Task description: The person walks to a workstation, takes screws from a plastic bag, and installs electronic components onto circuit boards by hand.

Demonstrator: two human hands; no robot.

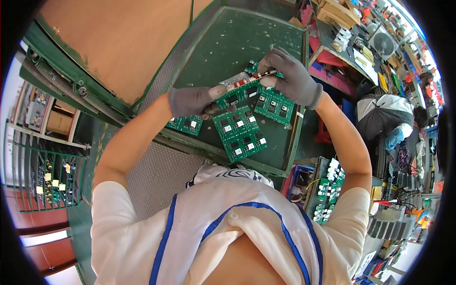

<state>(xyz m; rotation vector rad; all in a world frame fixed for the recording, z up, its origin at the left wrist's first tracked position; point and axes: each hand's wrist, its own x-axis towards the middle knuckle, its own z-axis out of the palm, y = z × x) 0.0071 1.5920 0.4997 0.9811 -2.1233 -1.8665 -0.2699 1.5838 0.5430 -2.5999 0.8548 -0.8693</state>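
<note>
Between my two grey-gloved hands a green circuit board (243,93) is held up, tilted, with red and white connectors along its upper edge. My left hand (194,101) pinches its left end, fingers closed. At the other end, my right hand (288,76) has its fingers closed around the board's edge. Below lies a larger circuit board panel (241,134) with black parts and white squares. Another circuit board (274,106) rests under my right hand, and one more board (187,124) lies beneath my left wrist. A small board piece (251,66) sits behind the held one.
The boards lie on a green worktable (213,47) with a raised metal rim. A rack of boards (52,178) stands at the left. More boards (327,192) sit on a tray at my right. A co-worker (387,118) is bent over a cluttered bench further right.
</note>
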